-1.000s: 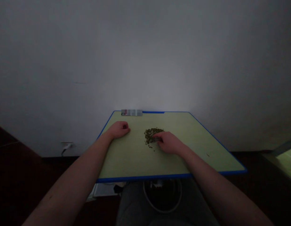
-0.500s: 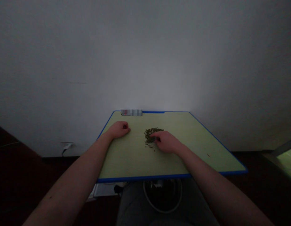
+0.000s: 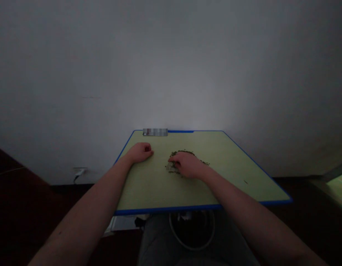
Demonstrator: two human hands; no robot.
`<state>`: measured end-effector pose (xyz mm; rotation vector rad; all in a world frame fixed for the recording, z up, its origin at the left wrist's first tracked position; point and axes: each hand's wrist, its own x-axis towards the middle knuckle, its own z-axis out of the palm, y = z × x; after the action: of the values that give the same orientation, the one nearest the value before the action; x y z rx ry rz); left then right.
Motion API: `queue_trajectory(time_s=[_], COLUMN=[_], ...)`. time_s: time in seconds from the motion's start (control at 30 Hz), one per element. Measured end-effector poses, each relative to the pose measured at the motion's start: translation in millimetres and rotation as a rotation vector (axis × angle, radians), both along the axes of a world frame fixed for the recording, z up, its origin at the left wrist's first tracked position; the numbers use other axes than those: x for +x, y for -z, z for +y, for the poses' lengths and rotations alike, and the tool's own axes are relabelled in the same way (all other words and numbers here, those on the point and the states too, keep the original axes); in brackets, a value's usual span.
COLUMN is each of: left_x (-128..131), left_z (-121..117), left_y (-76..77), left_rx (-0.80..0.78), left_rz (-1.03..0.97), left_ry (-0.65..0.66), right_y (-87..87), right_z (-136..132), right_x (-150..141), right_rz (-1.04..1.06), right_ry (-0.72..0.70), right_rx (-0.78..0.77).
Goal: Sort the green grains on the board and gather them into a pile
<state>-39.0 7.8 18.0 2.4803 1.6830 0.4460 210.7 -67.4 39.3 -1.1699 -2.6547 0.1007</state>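
Your left hand [image 3: 141,152]: closed, resting on the green tabletop [image 3: 148,188].
Your right hand [image 3: 187,165]: open, palm down on dark-green grains [image 3: 187,152], thinly spread beyond the fingertips.

Pale green board [image 3: 148,188], blue-edged — dark green grains [image 3: 182,152]

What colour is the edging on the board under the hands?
Bright blue edging, clearest along the near side in the head view.

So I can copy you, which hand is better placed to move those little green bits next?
Probably your right hand: it is already on the small dark green bits on the pale green board. Your left hand lies curled, apart from them.
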Motion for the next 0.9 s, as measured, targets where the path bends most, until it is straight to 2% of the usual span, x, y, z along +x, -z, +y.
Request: queue_trajectory(time_s=[0.13,0.37,0.7,0.9], left_x=[1,0,-1,0], left_z=[-2,1,2,1], left_y=[-2.4,-0.3,0.1,-1.5], left_rx=[-0.007,0.017,0.015,0.014], left_rz=[-0.007,0.006,0.006,0.013], left_ry=[0.008,0.011,0.012,0.008], right_y=[-1.3,0.7,-0.3,-0.3], right_z=[-4,-8,-10,-13], right_x=[4,9,3,-3], right_rz=[0.01,0.049,0.036,0.018], right_ry=[0.036,0.003,0.02,0.105], right_rx=[-0.034,-0.016,-0.019,-0.004])
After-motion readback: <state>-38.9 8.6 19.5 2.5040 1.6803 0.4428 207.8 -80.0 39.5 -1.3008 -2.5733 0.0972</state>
